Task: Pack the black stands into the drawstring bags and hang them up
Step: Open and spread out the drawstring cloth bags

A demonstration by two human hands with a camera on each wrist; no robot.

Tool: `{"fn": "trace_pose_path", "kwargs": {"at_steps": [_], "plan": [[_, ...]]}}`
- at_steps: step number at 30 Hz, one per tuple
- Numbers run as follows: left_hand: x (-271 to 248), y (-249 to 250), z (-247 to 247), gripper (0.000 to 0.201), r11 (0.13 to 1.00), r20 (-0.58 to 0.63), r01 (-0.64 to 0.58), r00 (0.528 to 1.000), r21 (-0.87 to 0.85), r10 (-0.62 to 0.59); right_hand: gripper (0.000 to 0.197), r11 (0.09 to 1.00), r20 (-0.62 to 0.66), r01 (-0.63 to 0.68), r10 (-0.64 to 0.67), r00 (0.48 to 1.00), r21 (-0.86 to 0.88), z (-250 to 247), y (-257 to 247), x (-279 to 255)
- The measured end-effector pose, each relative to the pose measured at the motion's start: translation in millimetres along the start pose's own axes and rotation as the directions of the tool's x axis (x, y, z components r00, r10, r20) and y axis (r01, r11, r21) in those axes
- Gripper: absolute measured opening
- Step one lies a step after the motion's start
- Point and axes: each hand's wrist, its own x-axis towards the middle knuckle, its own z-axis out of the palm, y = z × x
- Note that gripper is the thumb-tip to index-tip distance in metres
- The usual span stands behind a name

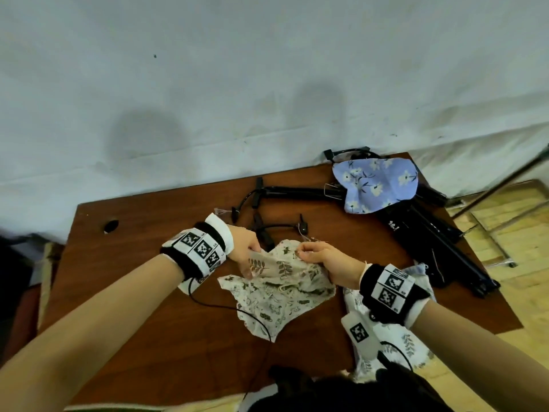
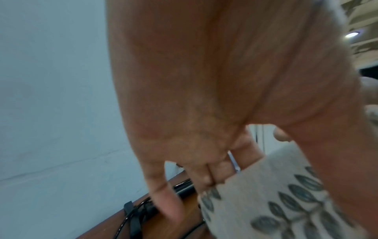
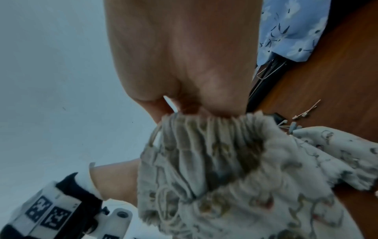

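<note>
A cream drawstring bag printed with leaves is held just above the brown table, near its middle. My left hand grips the bag's left rim, thumb on the outside. My right hand pinches the gathered right rim. Black folded stands lie at the table's right. One thin black stand arm with cables lies beyond the bag.
A blue flowered bag lies over the stands at the back right. Another white leaf-printed bag hangs off the table's front right corner. A pale wall runs behind the table. Wooden flooring shows to the right.
</note>
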Motion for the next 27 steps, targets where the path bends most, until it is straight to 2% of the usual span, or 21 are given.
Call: {"fn": "trace_pose_path", "kwargs": {"at_steps": [2,3,5,7,10,11,13,15,17,19,21,23,25,27], "plan": [[-7,8,17,0.045,0.980,-0.157,-0.002,0.987,0.201,0.034,0.016,0.967,0.018,0.043,-0.040,0.999,-0.249,-3,4,-13],[-10,11,26,0.054,0.951,-0.255,-0.008,0.963,0.310,0.091,0.017,0.914,0.021,0.085,-0.083,0.996,-0.398,-4,5,-22],[-18,18,38,0.072,0.908,-0.354,-0.024,0.916,0.418,0.187,0.017,0.772,0.011,0.161,-0.195,0.981,-0.615,-7,2,-38],[-24,17,43,0.071,0.897,-0.419,-0.052,0.871,0.439,0.256,0.020,0.686,-0.002,0.208,-0.293,0.956,-0.697,-9,-4,-50],[-25,21,43,0.060,0.850,-0.585,-0.009,0.722,0.527,0.370,0.020,0.682,-0.019,0.268,-0.382,0.924,-0.680,-12,-11,-59],[-27,24,38,0.057,0.857,-0.603,0.027,0.722,0.514,0.339,0.017,0.696,-0.030,0.298,-0.417,0.909,-0.653,-12,-14,-61],[-29,35,29,0.052,0.907,-0.569,0.103,0.806,0.409,0.165,0.012,0.712,-0.050,0.389,-0.510,0.858,-0.584,-10,-19,-66],[-29,43,23,0.050,0.972,-0.420,0.139,0.906,0.192,-0.046,0.013,0.724,-0.051,0.478,-0.574,0.817,-0.497,-3,-26,-70],[-27,48,19,0.044,0.986,-0.291,0.148,0.949,0.082,-0.118,0.017,0.756,-0.032,0.529,-0.584,0.811,-0.386,4,-32,-76],[-26,55,18,0.036,0.984,-0.214,0.165,0.966,0.066,-0.147,0.019,0.811,0.014,0.526,-0.541,0.841,-0.256,7,-34,-83],[-29,64,16,0.036,0.983,-0.177,0.168,0.972,0.074,-0.153,0.012,0.862,0.074,0.482,-0.476,0.876,-0.155,7,-33,-92],[-33,74,17,0.032,0.975,-0.174,0.182,0.972,0.125,-0.159,0.006,0.898,0.095,0.420,-0.410,0.907,-0.135,1,-28,-98],[-36,83,18,0.015,0.958,-0.229,0.221,0.957,0.185,-0.176,0.010,0.899,0.075,0.346,-0.339,0.938,-0.269,-8,-20,-98],[-38,95,21,0.016,0.926,-0.334,0.267,0.927,0.267,-0.171,0.015,0.777,0.018,0.262,-0.307,0.951,-0.572,-19,-8,-93]]}}
